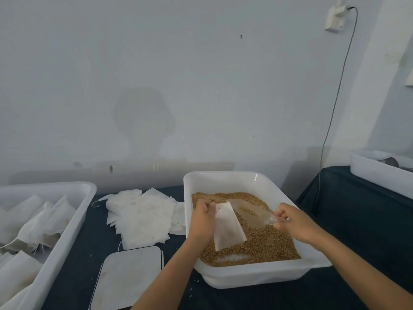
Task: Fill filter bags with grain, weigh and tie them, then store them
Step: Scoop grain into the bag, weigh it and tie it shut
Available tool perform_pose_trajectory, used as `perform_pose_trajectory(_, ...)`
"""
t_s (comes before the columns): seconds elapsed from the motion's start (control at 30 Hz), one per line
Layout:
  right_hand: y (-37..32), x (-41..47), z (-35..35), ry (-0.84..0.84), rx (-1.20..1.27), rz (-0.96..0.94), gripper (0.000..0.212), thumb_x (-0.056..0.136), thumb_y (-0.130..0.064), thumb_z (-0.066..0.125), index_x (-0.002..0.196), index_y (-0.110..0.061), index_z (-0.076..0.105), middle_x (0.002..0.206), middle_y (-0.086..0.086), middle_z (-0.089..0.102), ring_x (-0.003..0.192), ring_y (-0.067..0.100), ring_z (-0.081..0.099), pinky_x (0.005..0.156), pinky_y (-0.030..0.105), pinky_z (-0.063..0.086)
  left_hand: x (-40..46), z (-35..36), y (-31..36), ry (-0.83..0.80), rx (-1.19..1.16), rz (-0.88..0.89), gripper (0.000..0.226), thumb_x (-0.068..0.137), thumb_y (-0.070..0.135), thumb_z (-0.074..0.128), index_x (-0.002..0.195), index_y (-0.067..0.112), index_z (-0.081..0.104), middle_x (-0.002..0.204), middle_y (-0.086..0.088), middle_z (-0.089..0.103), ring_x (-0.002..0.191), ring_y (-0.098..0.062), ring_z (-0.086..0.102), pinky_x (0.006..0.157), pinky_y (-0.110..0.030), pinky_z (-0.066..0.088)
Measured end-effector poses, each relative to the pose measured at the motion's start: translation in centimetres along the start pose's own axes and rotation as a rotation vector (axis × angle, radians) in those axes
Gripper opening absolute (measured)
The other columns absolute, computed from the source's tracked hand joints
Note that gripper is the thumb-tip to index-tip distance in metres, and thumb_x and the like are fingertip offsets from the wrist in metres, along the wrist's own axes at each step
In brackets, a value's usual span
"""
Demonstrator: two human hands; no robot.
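Dark tablecloth is risking spills — left hand is pinching the floppy filter bag, right hand is gripping the scoop over the grain tray.

Before me stood a pale, stained wall — a socket high up, its grey cable trailing down behind my dark-clothed table.

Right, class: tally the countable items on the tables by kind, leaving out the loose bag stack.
Tubs: 3 (grain tub, bag tub, far tub)
Scales: 1
Scoops: 1
Held bags: 1
Total: 6
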State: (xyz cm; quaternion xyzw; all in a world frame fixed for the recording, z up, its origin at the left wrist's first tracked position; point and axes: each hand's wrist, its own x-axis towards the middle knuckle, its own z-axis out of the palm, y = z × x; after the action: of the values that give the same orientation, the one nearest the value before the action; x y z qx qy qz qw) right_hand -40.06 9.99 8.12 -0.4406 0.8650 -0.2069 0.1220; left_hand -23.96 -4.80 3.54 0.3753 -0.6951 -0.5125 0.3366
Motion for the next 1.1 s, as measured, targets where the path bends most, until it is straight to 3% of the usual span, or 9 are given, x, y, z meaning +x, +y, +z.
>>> perform_pose_trajectory(0.17,0.0,-1.2,-3.4,0.057,-0.037,-0.096,0.014,0.083,-0.013,0.069,0.09,-0.022,0.06,0.097,-0.008,0.062,0.092,0.009,0.059,0.083,0.028,0.047,0.2,0.9,-0.7,0.001,0.414,0.114,0.014,0.101,0.022,0.04,0.089,0.015,0.041,0.07,0.007,0.046,0.06,-0.003,0.04,0.05,-0.016,0.032)
perform_pose_trajectory(0.27,-1.1,-1.7,-4.9,0.053,-0.139,-0.146,0.017,0.081,-0.015,0.071,0.089,-0.027,0.062,0.098,-0.013,0.062,0.096,0.008,0.058,0.088,0.034,0.047,0.2,0.9,-0.6,0.023,0.376,0.102,0.015,0.097,0.02,0.048,0.082,0.016,0.046,0.072,0.004,0.051,0.062,-0.007,0.044,0.053,-0.017,0.035)
perform_pose_trajectory(0.4,-3.1,-1.6,-5.3,0.118,-0.381,-0.196,0.018,0.082,-0.02,0.07,0.097,-0.028,0.064,0.101,-0.014,0.061,0.099,0.008,0.056,0.068,0.023,0.039,-0.2,0.9,-0.5,0.018,0.343,0.076,0.015,0.094,0.017,0.051,0.08,0.013,0.05,0.087,-0.005,0.064,0.068,-0.018,0.057,0.064,-0.028,0.047)
perform_pose_trajectory(0.47,-3.9,-1.3,-5.3,0.137,-0.482,-0.211,0.018,0.084,-0.019,0.067,0.098,-0.029,0.063,0.101,-0.011,0.064,0.098,0.01,0.058,0.068,0.024,0.039,-0.4,0.9,-0.5,0.018,0.329,0.07,0.015,0.094,0.017,0.052,0.08,0.013,0.051,0.087,-0.007,0.065,0.073,-0.022,0.061,0.066,-0.03,0.049)
perform_pose_trajectory(0.57,-4.9,-0.8,-5.3,0.143,-0.562,-0.206,0.018,0.084,-0.018,0.066,0.098,-0.028,0.061,0.099,-0.007,0.065,0.093,0.015,0.06,0.082,0.034,0.048,-0.4,0.9,-0.6,0.017,0.319,0.065,0.019,0.093,0.018,0.053,0.075,0.016,0.049,0.084,-0.006,0.065,0.069,-0.019,0.061,0.061,-0.025,0.046)
perform_pose_trajectory(0.73,-5.5,-0.4,-5.3,0.185,-0.625,-0.245,0.018,0.085,-0.019,0.066,0.099,-0.029,0.061,0.097,-0.006,0.063,0.089,0.015,0.059,0.066,0.026,0.039,-0.3,0.9,-0.7,0.017,0.333,0.08,0.023,0.093,0.023,0.057,0.072,0.019,0.049,0.065,0.005,0.054,0.053,-0.007,0.046,0.045,-0.012,0.034)
perform_pose_trajectory(0.93,-4.4,-0.4,-5.3,0.095,-0.513,-0.166,0.017,0.085,-0.022,0.067,0.096,-0.029,0.056,0.102,-0.009,0.059,0.092,0.012,0.057,0.068,0.025,0.041,-0.1,1.0,-0.8,0.039,0.322,0.086,0.017,0.095,0.024,0.052,0.082,0.014,0.053,0.066,0.005,0.052,0.055,-0.005,0.042,0.046,-0.013,0.031)
perform_pose_trajectory(1.03,-2.6,-0.6,-4.6,-0.076,-0.262,-0.072,0.02,0.086,-0.014,0.066,0.1,-0.023,0.053,0.106,-0.005,0.054,0.099,0.013,0.055,0.085,0.029,0.047,-0.1,0.9,-0.6,0.043,0.258,0.072,0.016,0.099,0.024,0.045,0.089,0.012,0.05,0.076,-0.001,0.059,0.062,-0.011,0.052,0.051,-0.018,0.037)
perform_pose_trajectory(1.1,-1.7,-0.7,-3.7,-0.139,-0.087,-0.003,0.02,0.088,-0.009,0.062,0.101,-0.019,0.052,0.106,-0.002,0.053,0.098,0.013,0.054,0.085,0.028,0.047,-0.1,0.8,-0.4,0.055,0.251,0.069,0.016,0.1,0.023,0.04,0.089,0.013,0.046,0.074,0.001,0.055,0.062,-0.01,0.049,0.051,-0.019,0.035)
